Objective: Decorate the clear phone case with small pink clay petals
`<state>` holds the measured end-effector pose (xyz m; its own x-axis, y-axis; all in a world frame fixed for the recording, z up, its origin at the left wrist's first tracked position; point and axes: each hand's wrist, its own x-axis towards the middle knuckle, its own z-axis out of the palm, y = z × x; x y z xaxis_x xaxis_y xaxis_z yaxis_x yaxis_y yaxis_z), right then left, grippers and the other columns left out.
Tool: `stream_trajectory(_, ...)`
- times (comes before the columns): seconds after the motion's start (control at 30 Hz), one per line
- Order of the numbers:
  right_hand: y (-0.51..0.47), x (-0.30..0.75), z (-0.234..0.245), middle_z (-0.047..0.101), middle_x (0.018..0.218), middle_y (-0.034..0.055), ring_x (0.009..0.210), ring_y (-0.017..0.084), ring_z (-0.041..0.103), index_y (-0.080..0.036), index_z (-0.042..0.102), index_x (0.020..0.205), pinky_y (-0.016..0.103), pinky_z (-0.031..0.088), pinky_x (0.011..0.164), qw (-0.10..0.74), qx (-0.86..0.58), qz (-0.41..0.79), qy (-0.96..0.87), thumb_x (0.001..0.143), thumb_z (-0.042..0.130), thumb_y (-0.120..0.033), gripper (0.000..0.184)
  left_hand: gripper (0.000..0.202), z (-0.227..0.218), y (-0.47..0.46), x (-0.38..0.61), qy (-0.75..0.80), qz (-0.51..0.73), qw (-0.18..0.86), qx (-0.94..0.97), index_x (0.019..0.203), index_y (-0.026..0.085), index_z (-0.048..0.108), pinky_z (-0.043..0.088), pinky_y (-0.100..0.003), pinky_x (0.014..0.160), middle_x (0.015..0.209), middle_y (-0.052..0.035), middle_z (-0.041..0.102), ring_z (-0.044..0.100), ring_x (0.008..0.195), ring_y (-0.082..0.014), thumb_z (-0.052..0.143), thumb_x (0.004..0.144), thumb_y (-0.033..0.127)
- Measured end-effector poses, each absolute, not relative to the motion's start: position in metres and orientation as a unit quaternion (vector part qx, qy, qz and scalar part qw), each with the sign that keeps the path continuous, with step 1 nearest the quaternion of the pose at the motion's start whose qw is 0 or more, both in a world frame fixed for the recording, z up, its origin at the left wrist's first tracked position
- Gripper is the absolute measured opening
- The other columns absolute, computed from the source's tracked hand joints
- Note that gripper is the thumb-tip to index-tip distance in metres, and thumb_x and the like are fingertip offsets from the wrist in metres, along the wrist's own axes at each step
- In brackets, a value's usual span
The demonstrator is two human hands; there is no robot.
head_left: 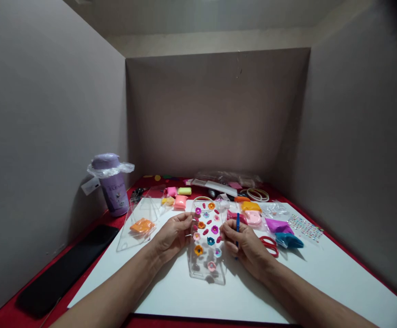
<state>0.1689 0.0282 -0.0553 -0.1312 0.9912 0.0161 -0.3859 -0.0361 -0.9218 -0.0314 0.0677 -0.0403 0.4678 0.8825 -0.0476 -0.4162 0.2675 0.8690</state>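
A clear phone case [205,269] decorated with small colourful clay flowers and dark pink petal-like pieces is tilted over the white board. My left hand [174,232] pinches its left edge between thumb and fingers. At its right edge is my right hand [241,241], fingers closed, with a slim blue pen-like tool [238,228] held upright among them. The right fingertips seem to touch the case too. Red-handled scissors [270,246] lie just right of my right hand, partly covered by it.
On the white board [109,291] lie an orange clay packet [142,226], a teal packet [289,240], a purple packet [278,225] and a sticker gem sheet [306,228]. A purple tumbler [113,187] and a black phone-like slab [68,269] are at left. Grey panels surround the table.
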Motion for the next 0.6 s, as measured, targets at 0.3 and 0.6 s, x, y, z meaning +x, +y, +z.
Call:
stream_trajectory(0.3,0.0272,0.168,-0.0579,0.039,0.041,-0.0081,0.039,0.004,0.024,-0.017,0.053,0.067,0.019,0.016,0.039,0.534,-0.366,0.628,-0.432,0.076,0.075,-0.047,0.038,0.015,-0.0358,0.065,-0.0298,0.283,0.446,0.743,0.41,0.089,0.012,0.068,0.051,-0.024,0.066,0.077,-0.0062,0.065,0.064,0.069,-0.0146,0.072,0.079,0.022)
stream_trajectory(0.6,0.0285,0.1671,-0.0593,0.041,0.038,-0.0076,0.037,0.004,0.025,-0.018,0.053,0.067,0.018,0.016,0.038,0.53,-0.381,0.617,-0.44,0.078,0.072,-0.048,0.038,0.016,-0.0369,0.0657,-0.0304,0.284,0.446,0.742,0.413,0.089,0.011,0.067,0.05,-0.024,0.064,0.081,-0.0071,0.065,0.063,0.068,-0.0137,0.073,0.079,0.022)
